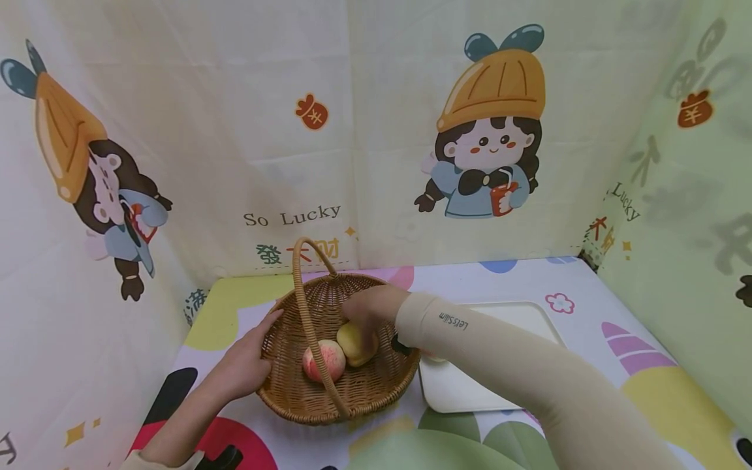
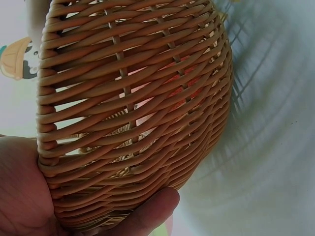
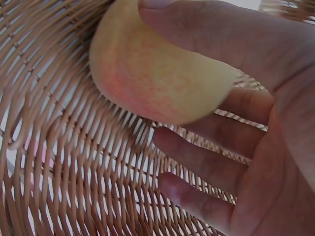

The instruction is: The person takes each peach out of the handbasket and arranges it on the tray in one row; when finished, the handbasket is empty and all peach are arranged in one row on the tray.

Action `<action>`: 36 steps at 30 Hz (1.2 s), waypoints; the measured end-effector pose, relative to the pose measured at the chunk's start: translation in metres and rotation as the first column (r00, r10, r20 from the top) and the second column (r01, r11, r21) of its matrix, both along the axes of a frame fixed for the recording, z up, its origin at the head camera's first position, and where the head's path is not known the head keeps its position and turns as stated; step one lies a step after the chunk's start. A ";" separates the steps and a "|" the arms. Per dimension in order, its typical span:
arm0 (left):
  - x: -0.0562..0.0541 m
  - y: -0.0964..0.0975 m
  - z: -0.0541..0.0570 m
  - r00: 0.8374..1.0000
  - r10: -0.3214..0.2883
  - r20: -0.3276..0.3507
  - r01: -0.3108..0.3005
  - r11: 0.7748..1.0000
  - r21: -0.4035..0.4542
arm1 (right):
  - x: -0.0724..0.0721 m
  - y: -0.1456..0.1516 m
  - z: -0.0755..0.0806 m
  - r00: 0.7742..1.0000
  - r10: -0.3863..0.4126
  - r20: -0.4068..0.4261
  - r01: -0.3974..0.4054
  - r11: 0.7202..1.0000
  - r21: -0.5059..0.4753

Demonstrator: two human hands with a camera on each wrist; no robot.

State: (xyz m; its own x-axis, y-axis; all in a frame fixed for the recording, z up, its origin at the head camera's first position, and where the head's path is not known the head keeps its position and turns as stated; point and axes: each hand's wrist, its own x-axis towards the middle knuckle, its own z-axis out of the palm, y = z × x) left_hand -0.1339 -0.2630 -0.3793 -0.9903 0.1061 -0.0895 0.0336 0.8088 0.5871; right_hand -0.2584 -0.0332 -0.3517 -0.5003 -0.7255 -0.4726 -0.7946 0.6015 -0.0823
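A brown wicker basket (image 1: 288,398) with an arched handle stands on the table, a pink peach (image 1: 332,359) lying inside it. My left hand (image 1: 247,362) grips the basket's left rim; in the left wrist view the thumb (image 2: 152,211) presses on the woven outside. Reaching in from the right, my right hand (image 1: 376,310) holds a yellow peach (image 1: 352,343) beside the pink one. In the right wrist view this yellow peach (image 3: 157,73), blushed with red, sits between the thumb and the curled fingers (image 3: 206,162), close over the weave.
Right of the basket lies a white rectangular tray (image 1: 464,391), partly hidden under my right sleeve (image 1: 499,346). A bit of a pale, pinkish round thing (image 1: 433,357) shows on it by the sleeve. Printed cloth walls (image 1: 382,163) enclose the table at the back and both sides.
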 end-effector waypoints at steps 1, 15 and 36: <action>0.000 0.000 0.000 1.000 0.002 0.001 -0.002 1.000 0.000 | 0.001 -0.001 -0.002 1.000 -0.004 -0.006 0.004 1.000 -0.002; 0.002 0.001 0.000 1.000 0.010 0.003 -0.010 1.000 0.009 | 0.005 0.016 0.008 0.997 -0.067 0.043 0.072 0.991 -0.114; 0.002 -0.001 -0.001 1.000 0.007 0.003 -0.007 1.000 0.008 | -0.005 0.159 0.066 0.862 -0.035 0.506 0.376 0.712 -0.592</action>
State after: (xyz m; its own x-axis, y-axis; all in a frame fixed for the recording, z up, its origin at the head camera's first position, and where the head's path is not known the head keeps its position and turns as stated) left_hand -0.1319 -0.2637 -0.3802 -0.9907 0.1002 -0.0918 0.0263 0.8044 0.5934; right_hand -0.2634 0.1255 -0.2860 -0.5436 -0.8308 -0.1196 -0.4308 0.3984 -0.8097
